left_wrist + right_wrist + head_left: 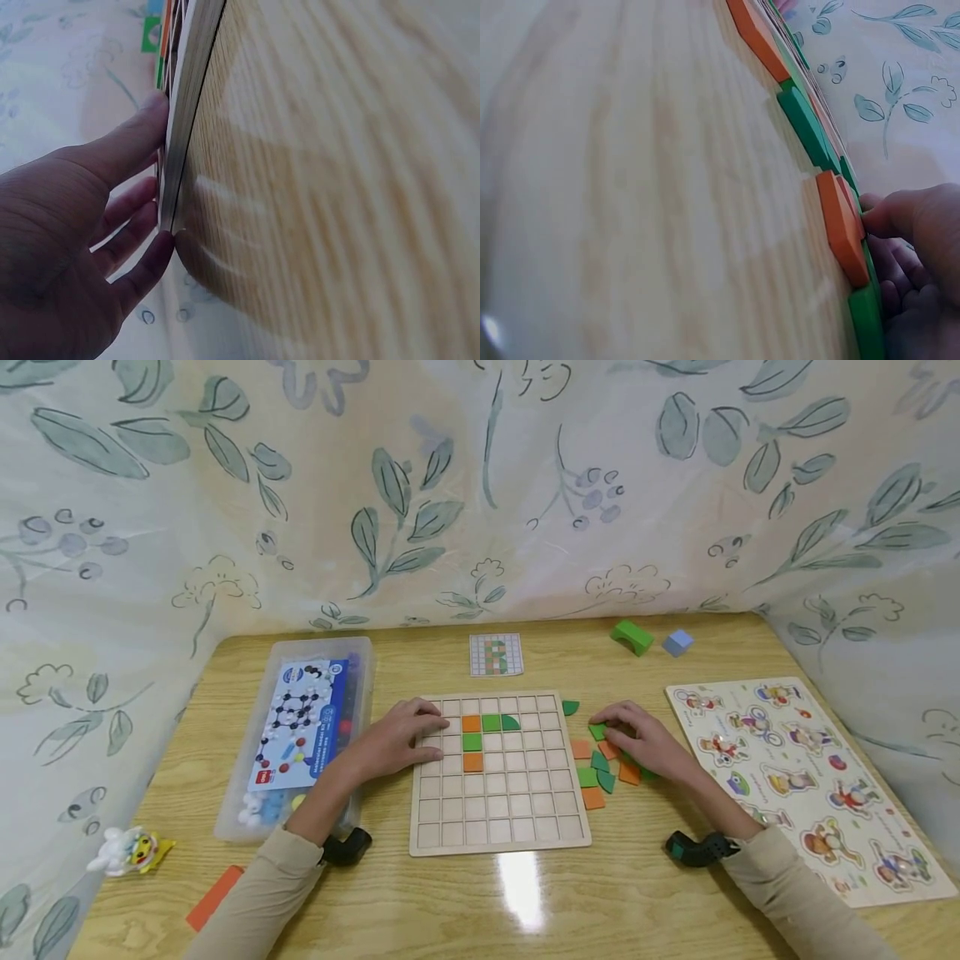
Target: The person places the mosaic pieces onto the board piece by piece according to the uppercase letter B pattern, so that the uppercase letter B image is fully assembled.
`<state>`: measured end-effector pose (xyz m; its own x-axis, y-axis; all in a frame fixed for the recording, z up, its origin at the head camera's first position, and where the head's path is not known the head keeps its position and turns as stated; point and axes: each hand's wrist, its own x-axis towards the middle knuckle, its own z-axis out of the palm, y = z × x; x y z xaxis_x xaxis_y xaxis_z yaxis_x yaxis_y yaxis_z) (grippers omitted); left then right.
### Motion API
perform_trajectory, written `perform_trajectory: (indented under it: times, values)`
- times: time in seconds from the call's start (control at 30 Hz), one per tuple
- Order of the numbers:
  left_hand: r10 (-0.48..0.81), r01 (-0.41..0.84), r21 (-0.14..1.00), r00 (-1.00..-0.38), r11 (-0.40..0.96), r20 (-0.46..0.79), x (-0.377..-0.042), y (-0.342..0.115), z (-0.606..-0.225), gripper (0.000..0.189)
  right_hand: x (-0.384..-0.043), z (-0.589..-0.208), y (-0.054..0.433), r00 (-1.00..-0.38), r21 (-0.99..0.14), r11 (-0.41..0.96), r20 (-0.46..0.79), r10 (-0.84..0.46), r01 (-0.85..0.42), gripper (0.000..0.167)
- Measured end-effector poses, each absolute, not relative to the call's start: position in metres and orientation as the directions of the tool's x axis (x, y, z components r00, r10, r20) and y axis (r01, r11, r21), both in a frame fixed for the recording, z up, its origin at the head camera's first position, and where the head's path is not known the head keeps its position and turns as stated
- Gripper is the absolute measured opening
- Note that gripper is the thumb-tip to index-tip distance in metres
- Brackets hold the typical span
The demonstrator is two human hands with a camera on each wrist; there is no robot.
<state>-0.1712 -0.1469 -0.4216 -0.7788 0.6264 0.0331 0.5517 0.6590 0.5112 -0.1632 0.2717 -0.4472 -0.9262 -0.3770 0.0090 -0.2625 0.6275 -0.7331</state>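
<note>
Left hand on the grid, right hand in the tile pile

Clock is centred on the pale wooden grid board (498,833), which sits mid-worktop (420,902). From my end, I've got the left hand (397,739) around 10 o'clock, fingers loose and spread wide, tips touching the rim. The right hand (643,739) is at 3, fingers bent narrow over the loose orange and green wooden tiles (592,797), touching some; can't tell if one's actually pinched. Five tiles sit in the grid toward 11: two orange squares, two bright green squares, one dark green quarter-circle (511,722). Small printed pattern card (496,654) at 12, clear plastic molecular-model box (258,752) at 9, wooden figure-puzzle board (757,718) out past the pile at 3.
</note>
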Motion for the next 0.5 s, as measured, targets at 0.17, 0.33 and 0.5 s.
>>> perform_trajectory:
  times: [0.17, 0.33, 0.5]
  values:
    - [0.628, 0.553, 0.513, -0.777, 0.656, 0.035, -0.1717, -0.1469, -0.4212, 0.046, -0.1628, -0.4454, 0.2720, -0.929, -0.725, 0.640, 0.000, -0.370, -0.255, 0.026]
    - [0.628, 0.550, 0.516, -0.777, 0.656, 0.030, -0.1728, -0.1483, -0.4229, 0.047, -0.1639, -0.4449, 0.2729, -0.925, -0.745, 0.626, -0.032, -0.379, -0.230, 0.028]
    - [0.628, 0.544, 0.523, -0.778, 0.656, 0.023, -0.1718, -0.1484, -0.4226, 0.047, -0.1652, -0.4457, 0.2742, -0.927, -0.764, 0.618, -0.074, -0.368, -0.184, 0.029]
